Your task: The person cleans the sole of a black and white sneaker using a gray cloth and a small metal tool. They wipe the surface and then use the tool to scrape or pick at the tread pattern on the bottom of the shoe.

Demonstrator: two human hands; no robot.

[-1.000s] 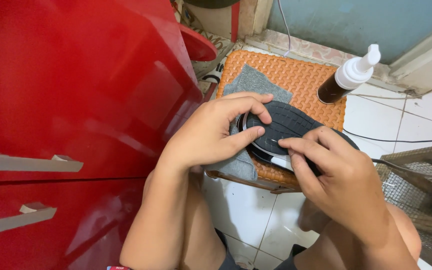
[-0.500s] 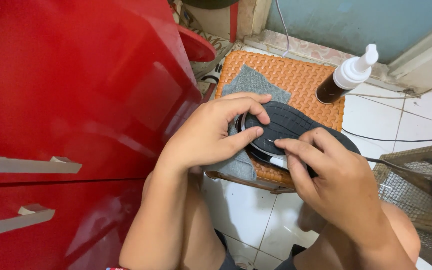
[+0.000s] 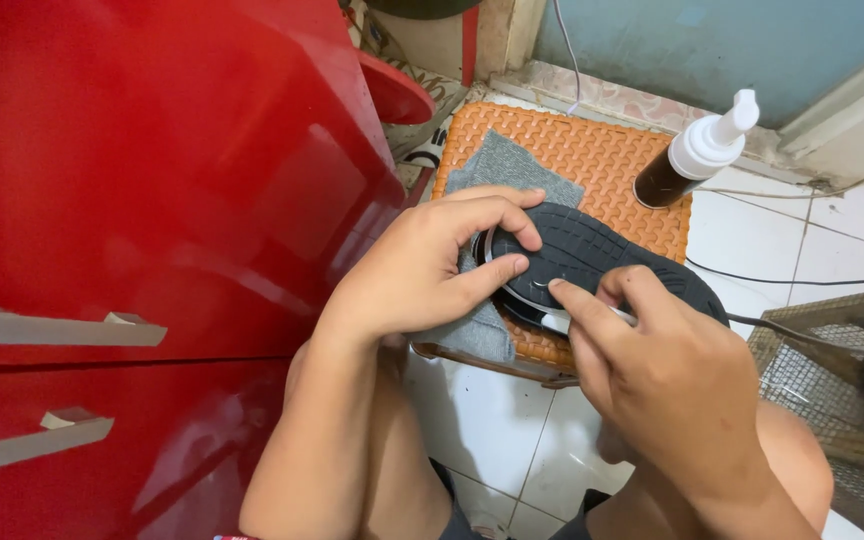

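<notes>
Red glossy cabinet point(image 3: 142, 220) fills the whole left half of the frame, with two pale bar handles point(image 3: 52, 328) at lower left; its front edge stands close against the left forearm and leaves little room on that side. White tiled floor point(image 3: 822, 240) takes the right and lower centre, crossed by a thin black cable point(image 3: 802, 280). A blue wall point(image 3: 712, 40) runs along the top right. An orange woven-pattern stool top point(image 3: 602, 160) sits at upper centre and serves as the worktop; its near edge shows below the hands. A wire mesh cage with a wooden frame point(image 3: 832, 370) occupies the right edge, just beside the right wrist.

On the worktop lies a grey felt cloth point(image 3: 507, 170), partly under the hands. A black shoe point(image 3: 592, 255) rests sole-up on the cloth at frame centre, its toe toward the left. The left hand point(image 3: 422, 280) holds the toe end, grip closed around it, thumb pressing the sole and fingers curled over the tip. The right hand point(image 3: 672, 380) covers the heel end; its fingers pinch a small pale object at the sole edge that is too hidden to identify. A dark bottle with a white pump nozzle point(image 3: 697, 155) stands at the worktop's far right corner, well apart from both hands. Open floor remains at upper right.
</notes>
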